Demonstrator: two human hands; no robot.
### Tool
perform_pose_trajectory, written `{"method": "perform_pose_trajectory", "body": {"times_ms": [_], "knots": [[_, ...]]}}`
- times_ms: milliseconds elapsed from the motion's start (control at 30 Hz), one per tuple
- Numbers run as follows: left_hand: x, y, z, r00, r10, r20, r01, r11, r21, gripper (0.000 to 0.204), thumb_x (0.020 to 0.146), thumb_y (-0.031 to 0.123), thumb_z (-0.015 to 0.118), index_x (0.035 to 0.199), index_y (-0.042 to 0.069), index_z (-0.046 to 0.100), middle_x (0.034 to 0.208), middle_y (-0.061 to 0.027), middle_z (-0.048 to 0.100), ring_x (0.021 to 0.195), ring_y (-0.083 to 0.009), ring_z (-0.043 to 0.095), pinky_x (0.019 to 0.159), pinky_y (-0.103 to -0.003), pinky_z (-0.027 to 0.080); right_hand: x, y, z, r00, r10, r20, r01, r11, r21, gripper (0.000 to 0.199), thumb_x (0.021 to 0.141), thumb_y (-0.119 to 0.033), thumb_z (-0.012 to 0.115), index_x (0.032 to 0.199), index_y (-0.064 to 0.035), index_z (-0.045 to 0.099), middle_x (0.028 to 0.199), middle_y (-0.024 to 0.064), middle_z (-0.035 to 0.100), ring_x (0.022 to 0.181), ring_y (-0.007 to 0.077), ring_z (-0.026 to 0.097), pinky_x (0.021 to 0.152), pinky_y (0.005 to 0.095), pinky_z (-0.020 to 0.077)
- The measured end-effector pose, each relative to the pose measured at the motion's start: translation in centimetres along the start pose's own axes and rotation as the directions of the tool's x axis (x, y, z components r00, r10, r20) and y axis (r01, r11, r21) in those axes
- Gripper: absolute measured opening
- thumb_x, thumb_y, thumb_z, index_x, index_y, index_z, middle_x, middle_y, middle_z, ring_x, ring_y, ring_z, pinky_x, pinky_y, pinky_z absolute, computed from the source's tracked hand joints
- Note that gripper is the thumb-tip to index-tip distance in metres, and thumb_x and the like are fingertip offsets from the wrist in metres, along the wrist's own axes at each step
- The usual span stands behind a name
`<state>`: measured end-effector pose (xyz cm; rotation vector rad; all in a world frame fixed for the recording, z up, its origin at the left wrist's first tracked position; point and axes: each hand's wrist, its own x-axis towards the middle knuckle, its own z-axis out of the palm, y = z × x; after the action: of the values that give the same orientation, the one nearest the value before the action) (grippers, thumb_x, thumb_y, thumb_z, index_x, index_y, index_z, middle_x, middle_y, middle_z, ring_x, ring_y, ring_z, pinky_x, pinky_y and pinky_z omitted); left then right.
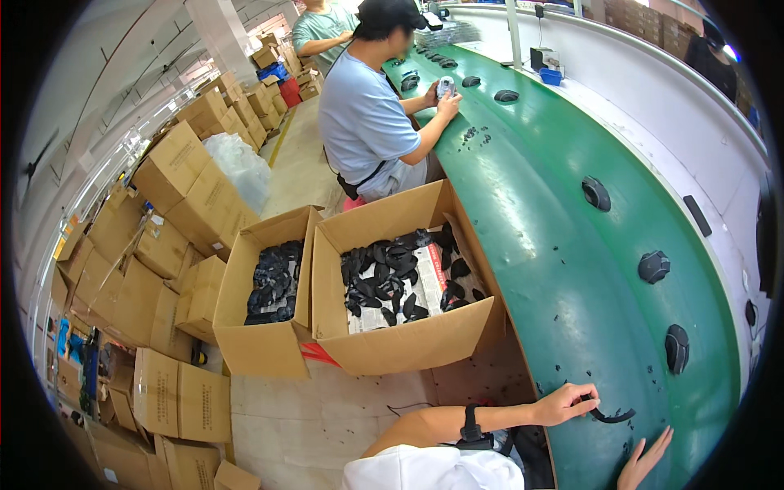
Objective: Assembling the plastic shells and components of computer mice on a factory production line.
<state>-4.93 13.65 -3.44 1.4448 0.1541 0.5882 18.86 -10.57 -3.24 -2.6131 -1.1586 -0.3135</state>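
My left hand (567, 404), with a black strap on its wrist, is closed in a pinch over the green bench (563, 310). Between its fingers is one end of a black curved strip (614, 416), whose other end points right. My right hand (645, 461) lies low at the right with its fingers stretched out and partly cut off by the picture's edge; nothing shows in it. Small black bits (652, 380) are scattered around both hands. A black computer mouse (677, 349) rests on the bench beyond them.
Left of the bench stand a large open carton (408, 347) and a smaller one (257, 347), both holding black curved shells. More mice (596, 193) lie along the bench. A co-worker (367, 114) handles a grey device farther up. Stacked cartons (180, 388) line the left.
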Motion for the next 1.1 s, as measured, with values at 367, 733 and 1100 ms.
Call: {"method": "perform_pose_trajectory", "body": {"times_ms": [367,733,1100], "knots": [[-1.1,-0.3,-1.6,0.999,-0.048,0.018,0.051,0.930,-0.364,0.026,0.101,0.028,0.047,0.097,0.004,0.056,0.085,0.0004,0.056,0.074,-0.0069,0.054,0.067,-0.022,0.044,9.9,-15.4,2.9,0.908,-0.416,0.054,0.349,0.820,0.454,0.073,0.078,-0.020,0.062,0.143,-0.0010,0.032,0.150,0.0224,0.026,0.138,0.0395,0.026,0.112,0.0451,0.0223],[-1.1,3.6,-5.0,0.846,-0.313,-0.431,-0.050,0.759,-0.649,0.027,0.094,0.030,0.052,0.104,0.007,0.062,0.095,-0.0139,0.066,0.068,-0.0299,0.060,0.059,-0.039,0.049,13.2,-20.2,7.9,0.768,-0.624,-0.143,0.554,0.535,0.638,0.072,0.081,-0.053,0.061,0.132,-0.0034,0.048,0.138,0.0273,0.039,0.131,0.0456,0.032,0.108,0.0536,0.0279],[0.0,5.1,-7.1,0.963,-0.050,-0.266,-0.106,0.832,-0.544,0.045,0.096,0.043,0.049,0.112,0.003,0.059,0.095,-0.0104,0.067,0.076,-0.0237,0.060,0.067,-0.037,0.049,5.8,-24.2,8.4,0.681,-0.649,-0.341,0.732,0.623,0.277,0.059,0.082,-0.053,0.058,0.117,-0.0051,0.057,0.126,0.0282,0.048,0.118,0.0474,0.044,0.099,0.0598,0.0319]]}}
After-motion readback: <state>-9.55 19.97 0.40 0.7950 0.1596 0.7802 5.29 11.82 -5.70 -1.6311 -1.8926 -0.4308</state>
